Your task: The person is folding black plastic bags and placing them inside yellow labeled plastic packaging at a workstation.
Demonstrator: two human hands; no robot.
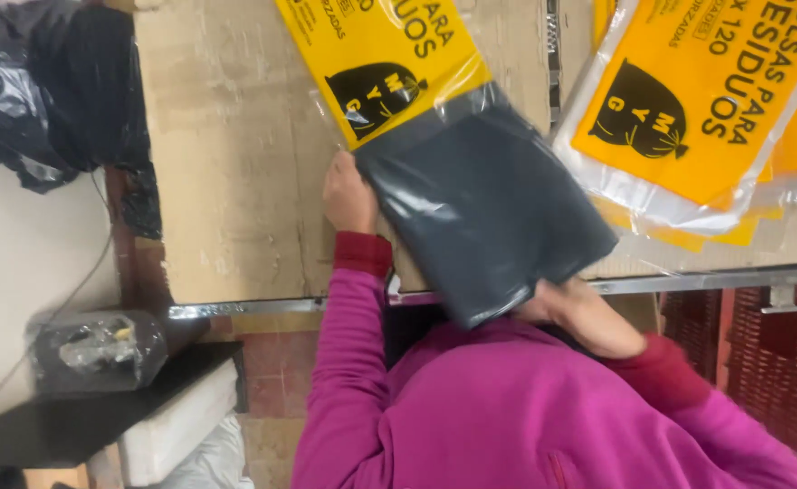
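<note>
Left hand (348, 195) grips flat dark-grey plastic bag pack with yellow label (471, 181) | right hand (584, 317) holds its lower edge | over pale wooden table (226, 154)

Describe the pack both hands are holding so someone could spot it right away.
On the cardboard-covered table, look between the left hand and right hand. The held pack shows dark grey folded bags sticking out of a yellow wrapper, unlike the fully wrapped stack of yellow packs at right.

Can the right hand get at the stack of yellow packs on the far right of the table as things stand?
Probably yes, once it lets go. The right hand is under the dark folded bags, apparently supporting them; the stack of yellow packs lies close by on the table, nothing between.
</note>
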